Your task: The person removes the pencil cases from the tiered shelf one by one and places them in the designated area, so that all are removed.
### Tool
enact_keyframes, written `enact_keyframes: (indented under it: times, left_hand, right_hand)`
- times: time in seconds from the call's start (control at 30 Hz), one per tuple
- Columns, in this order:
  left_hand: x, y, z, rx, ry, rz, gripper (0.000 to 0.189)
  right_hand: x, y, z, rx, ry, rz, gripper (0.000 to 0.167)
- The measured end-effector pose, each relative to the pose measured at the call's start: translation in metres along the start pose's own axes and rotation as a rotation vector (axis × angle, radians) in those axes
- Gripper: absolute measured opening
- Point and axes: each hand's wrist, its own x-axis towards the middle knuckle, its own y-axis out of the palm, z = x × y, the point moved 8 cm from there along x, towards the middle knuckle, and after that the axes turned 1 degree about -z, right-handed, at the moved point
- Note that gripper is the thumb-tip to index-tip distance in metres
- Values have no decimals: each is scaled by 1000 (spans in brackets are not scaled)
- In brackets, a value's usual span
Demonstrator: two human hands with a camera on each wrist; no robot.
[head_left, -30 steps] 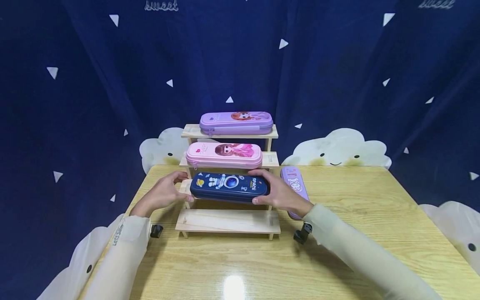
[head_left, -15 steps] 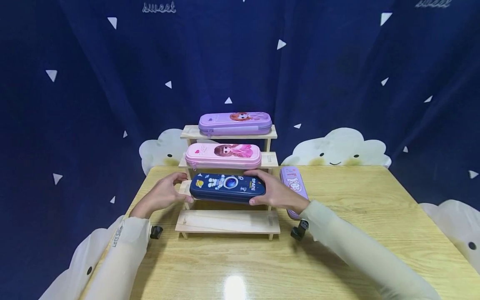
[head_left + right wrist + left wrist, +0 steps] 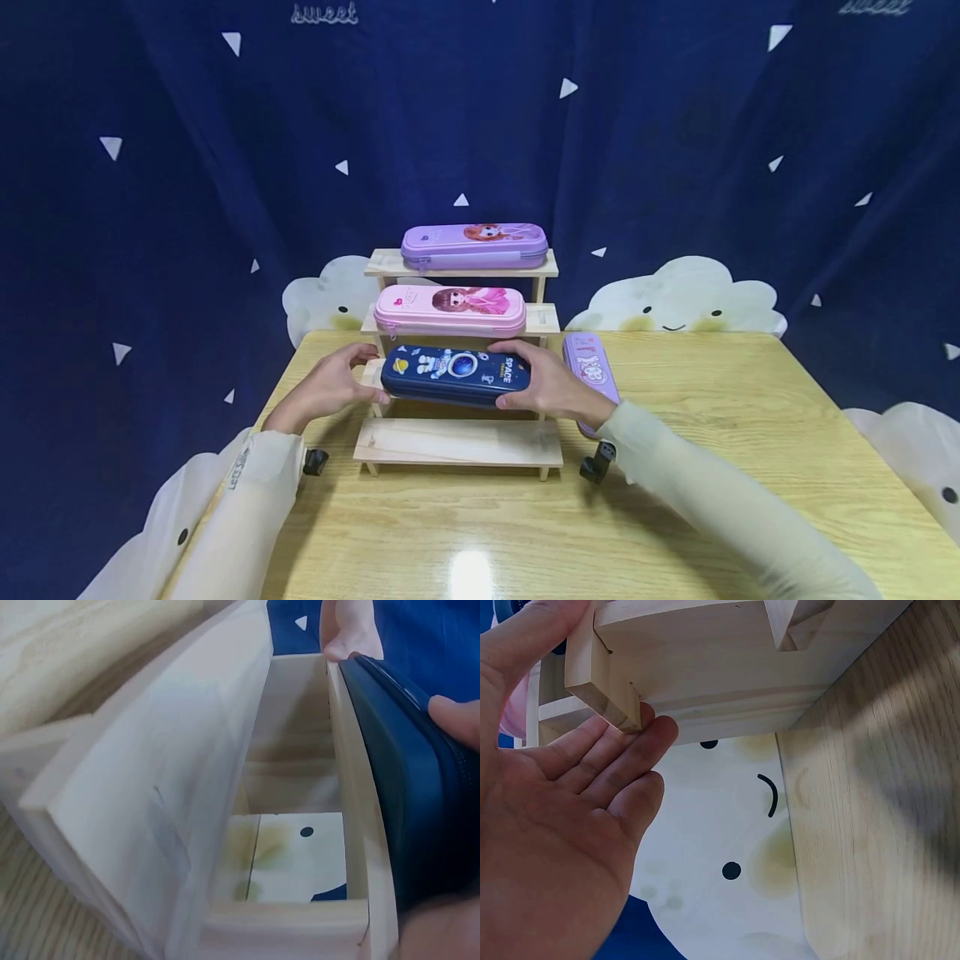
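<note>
A navy pencil case (image 3: 431, 385) with an astronaut print lies on the second step from the bottom of a wooden tiered shelf (image 3: 457, 442). My right hand (image 3: 551, 383) grips its right end, thumb at the front and fingers behind. In the right wrist view the case (image 3: 390, 780) lies along the board's edge. At the left end of the same step, my left hand (image 3: 333, 386) holds the board, thumb in front and fingers at the back. The left wrist view shows that hand (image 3: 570, 810) with its fingertips against the wooden end piece (image 3: 604, 686).
A pink pencil case (image 3: 420, 312) sits one step higher, and a purple pencil case (image 3: 442, 247) on the top step. Another purple case (image 3: 592, 371) lies on the table (image 3: 720, 433) to the right of the shelf. Behind hangs a navy curtain (image 3: 675, 150).
My right hand has shifted slightly left along the navy pencil case's right end. The left hand and the other pencil cases stay where they were; the head view drifts a little.
</note>
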Motion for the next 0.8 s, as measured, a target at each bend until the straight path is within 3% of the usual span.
enact_keyframes:
  times: [0.43, 0.8]
  left_hand:
    - [1, 1, 1, -12, -13, 5, 89]
    - [0, 3, -1, -12, -16, 11, 90]
  right_hand:
    - [-16, -8, 8, 109, 87, -34, 75]
    - [-23, -32, 35, 84, -18, -73, 74]
